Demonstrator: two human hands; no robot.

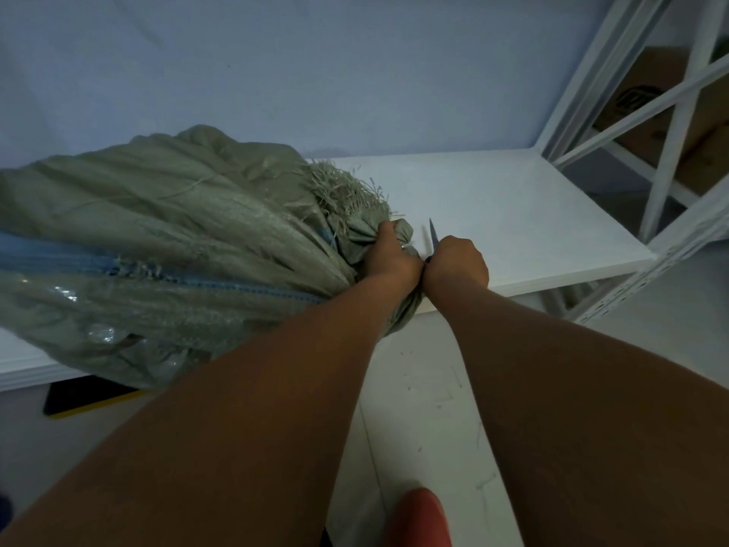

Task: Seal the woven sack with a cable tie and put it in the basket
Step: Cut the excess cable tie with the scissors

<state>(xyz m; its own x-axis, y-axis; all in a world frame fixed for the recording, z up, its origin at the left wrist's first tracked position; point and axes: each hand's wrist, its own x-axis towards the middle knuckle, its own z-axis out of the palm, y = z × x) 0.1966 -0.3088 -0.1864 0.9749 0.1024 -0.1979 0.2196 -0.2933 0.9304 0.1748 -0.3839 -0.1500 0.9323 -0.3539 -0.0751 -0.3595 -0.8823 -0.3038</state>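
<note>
Nearest the camera, a reddish rounded shape (424, 519) sits at the bottom edge on the pale floor (430, 408); what it is cannot be told. Two bare forearms reach forward from there toward the woven sack (157, 238), which serves as the landmark.

The left hand (388, 256) is closed tightly around the gathered neck of the sack, at the sack's right end, with bunched fabric bulging out above the knuckles. The right hand (457, 262) is just to the right of that neck, pressed against the left hand, curled into a fist around a thin dark strip, apparently the cable tie (433, 234), whose pointed end sticks up from the fist. Whether the tie already circles the neck is hidden by the hands.

The sack is grey-green with a blue stitched stripe along its side, bulky and wrinkled, lying on its side on the white counter (513, 215), its body stretching left from the gripped neck and its lower part overhanging the counter's front edge. Frayed threads fan out above the neck.

Below the sack, under the counter, a dark flat object with a yellow edge (86, 396) shows. Right of the sack, past the bare counter, stands a white metal shelf frame (670, 124) holding a cardboard box (647, 84). Behind the sack is a plain pale wall (315, 65).
</note>
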